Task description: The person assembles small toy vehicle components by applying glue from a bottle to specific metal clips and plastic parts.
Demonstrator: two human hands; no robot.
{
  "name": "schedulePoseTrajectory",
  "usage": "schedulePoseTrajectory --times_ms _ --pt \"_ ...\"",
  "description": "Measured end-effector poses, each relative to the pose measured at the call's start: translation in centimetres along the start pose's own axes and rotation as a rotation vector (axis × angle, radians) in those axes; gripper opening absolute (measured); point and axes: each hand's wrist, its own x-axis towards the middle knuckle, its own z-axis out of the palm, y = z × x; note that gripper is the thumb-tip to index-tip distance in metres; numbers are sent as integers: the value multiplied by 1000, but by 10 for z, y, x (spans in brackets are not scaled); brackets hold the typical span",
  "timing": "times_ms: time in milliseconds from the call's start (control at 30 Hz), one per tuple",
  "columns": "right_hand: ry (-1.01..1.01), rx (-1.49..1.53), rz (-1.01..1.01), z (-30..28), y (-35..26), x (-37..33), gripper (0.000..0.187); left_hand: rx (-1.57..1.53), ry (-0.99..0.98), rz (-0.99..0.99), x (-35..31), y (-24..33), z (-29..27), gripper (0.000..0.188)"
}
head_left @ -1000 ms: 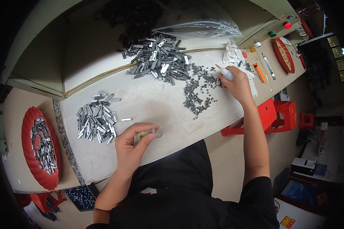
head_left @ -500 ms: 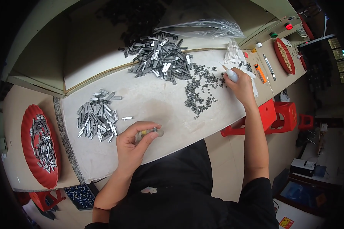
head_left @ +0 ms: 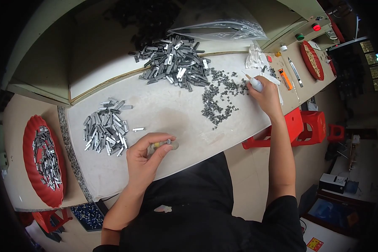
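My left hand (head_left: 143,157) is above the near edge of the table, with thumb and forefinger pinching a small metal piece (head_left: 169,142). Behind it shows a greyish, rounded thing with a yellow band, partly covered by the fingers. In my right hand (head_left: 268,95) is a white squeeze bottle (head_left: 256,85) with a thin needle tip, pointing away and to the left. That tip hovers by a scatter of tiny dark metal parts (head_left: 216,103). Left of my left hand lies a pile of grey metal bars (head_left: 107,128), and one loose bar (head_left: 138,129) rests beside it.
A bigger heap of metal bars (head_left: 174,63) lies at the back, near a clear plastic bag (head_left: 222,31). Red scalloped trays stand at far left (head_left: 33,168) and far right (head_left: 305,54). A crumpled white tissue (head_left: 254,56), orange box (head_left: 285,79) and knife (head_left: 296,71) lie rightward.
Hardly anything differs. The view has shifted very slightly, and both hands keep their holds in nearly the same places.
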Motion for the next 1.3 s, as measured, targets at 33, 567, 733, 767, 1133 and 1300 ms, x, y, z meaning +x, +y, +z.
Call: schedulePoseTrajectory --times_ms 33,567,733,767,1133,1300 --pt "-1 1 -1 1 1 -1 18 -7 3 -3 0 0 0 14" --pt "-417 734 -391 42 -115 -71 18 168 -14 91 2 -4 0 21" --pt "-406 693 -417 43 -120 -72 19 178 -31 95 0 -5 -1 22" --pt "-405 687 -428 43 -120 -72 19 178 -29 94 0 -6 -1 22" --pt "-335 619 -494 45 -122 -74 19 171 -16 123 0 -11 1 22" --pt "-280 575 -547 45 -125 -75 20 168 -10 110 1 -13 1 21"
